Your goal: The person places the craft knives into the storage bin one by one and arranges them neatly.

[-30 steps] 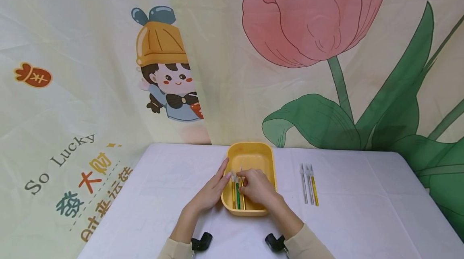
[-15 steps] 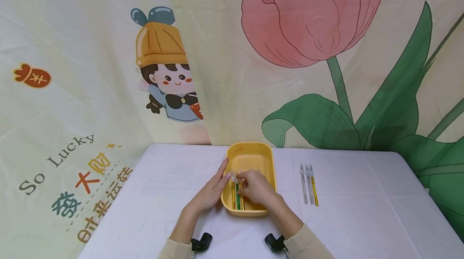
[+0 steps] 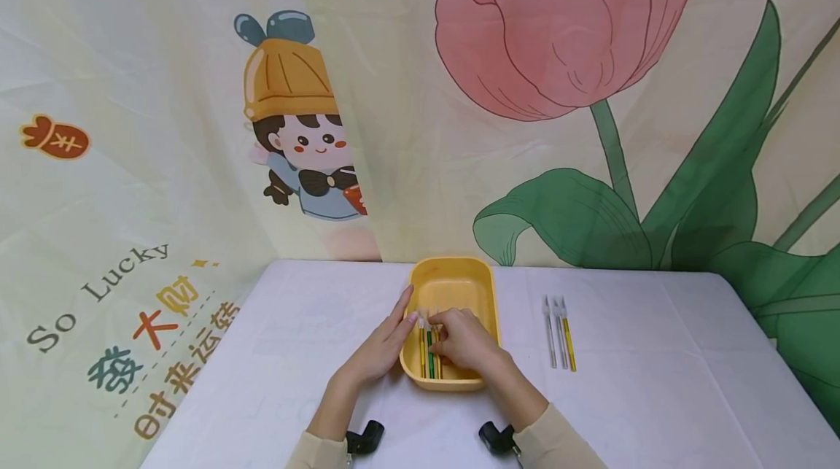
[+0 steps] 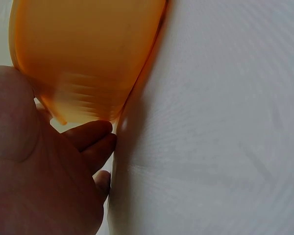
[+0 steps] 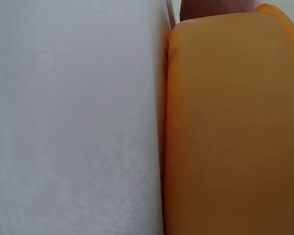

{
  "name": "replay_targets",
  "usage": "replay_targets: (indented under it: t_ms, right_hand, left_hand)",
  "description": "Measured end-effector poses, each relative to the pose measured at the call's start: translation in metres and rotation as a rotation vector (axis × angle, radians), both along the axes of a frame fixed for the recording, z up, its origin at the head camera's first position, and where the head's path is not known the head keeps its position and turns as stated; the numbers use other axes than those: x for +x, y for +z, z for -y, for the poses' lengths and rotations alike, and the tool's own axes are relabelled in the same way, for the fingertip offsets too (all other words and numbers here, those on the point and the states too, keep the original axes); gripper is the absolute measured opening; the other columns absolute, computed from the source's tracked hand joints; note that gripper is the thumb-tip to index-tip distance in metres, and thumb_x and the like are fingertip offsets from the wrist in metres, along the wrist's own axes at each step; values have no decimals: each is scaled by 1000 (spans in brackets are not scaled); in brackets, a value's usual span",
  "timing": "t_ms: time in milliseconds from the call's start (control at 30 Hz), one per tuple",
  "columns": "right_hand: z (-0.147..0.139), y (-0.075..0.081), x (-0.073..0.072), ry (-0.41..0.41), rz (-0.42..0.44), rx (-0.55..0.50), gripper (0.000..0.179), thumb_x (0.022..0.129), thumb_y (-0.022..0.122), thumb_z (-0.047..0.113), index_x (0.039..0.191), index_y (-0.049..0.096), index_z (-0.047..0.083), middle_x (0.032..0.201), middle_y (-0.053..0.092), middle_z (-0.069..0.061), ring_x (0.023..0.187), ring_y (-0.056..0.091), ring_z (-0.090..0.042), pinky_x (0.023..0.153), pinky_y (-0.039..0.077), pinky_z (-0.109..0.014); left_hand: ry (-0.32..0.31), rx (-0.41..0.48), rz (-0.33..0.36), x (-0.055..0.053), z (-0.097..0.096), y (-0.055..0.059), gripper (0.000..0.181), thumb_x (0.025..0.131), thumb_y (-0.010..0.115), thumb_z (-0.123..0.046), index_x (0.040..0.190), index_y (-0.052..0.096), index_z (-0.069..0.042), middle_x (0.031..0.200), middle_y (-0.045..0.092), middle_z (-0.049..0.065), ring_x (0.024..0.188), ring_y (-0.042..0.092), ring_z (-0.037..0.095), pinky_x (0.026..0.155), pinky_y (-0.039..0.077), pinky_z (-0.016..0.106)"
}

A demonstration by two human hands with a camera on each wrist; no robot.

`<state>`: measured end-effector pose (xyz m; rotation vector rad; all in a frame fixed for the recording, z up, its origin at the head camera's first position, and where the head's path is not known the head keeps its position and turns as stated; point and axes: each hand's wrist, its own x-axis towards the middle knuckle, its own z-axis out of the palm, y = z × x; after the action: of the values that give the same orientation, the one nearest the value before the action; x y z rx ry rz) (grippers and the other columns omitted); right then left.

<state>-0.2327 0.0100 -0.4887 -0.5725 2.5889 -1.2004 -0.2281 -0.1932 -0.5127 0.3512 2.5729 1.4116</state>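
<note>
In the head view, a yellow plastic tray [image 3: 463,291] stands at the table's far edge. Several slim pens lie lengthwise along its left side, among them a green pen [image 3: 430,356] and a yellow pen [image 3: 423,352], with pale, clear-looking tips. My left hand [image 3: 377,347] holds the tray's left wall, thumb over the rim; in the left wrist view its fingers [image 4: 95,147] touch the outside. My right hand [image 3: 469,341] is inside the tray, thumb and forefinger pinching at the pens' upper ends. Which pen it pinches is partly hidden. The right wrist view shows mostly the tray's outer wall [image 5: 235,127].
Right of the tray, two silver pens [image 3: 554,341] and a yellow pen [image 3: 569,345] lie side by side on the white-covered table [image 3: 656,381]. A printed cloth [image 3: 407,126] hangs behind the table. Black wrist cameras [image 3: 365,438] sit at both cuffs.
My right fingertips have shifted slightly left over the pens. The left hand and the tray stay where they were, and the head view has turned very slightly.
</note>
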Motion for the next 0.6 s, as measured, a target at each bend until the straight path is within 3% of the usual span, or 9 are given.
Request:
replay_targets:
  t_ms: [600]
  right_hand:
    - [0, -1, 1, -5, -5, 30, 47, 90, 81, 7, 134, 68, -1, 63, 61, -2, 49, 62, -12, 47, 46, -20]
  left_hand:
    - [2, -5, -1, -1, 0, -1, 61, 113, 34, -48, 168, 9, -39, 174, 15, -8, 161, 19, 25, 130, 16, 55]
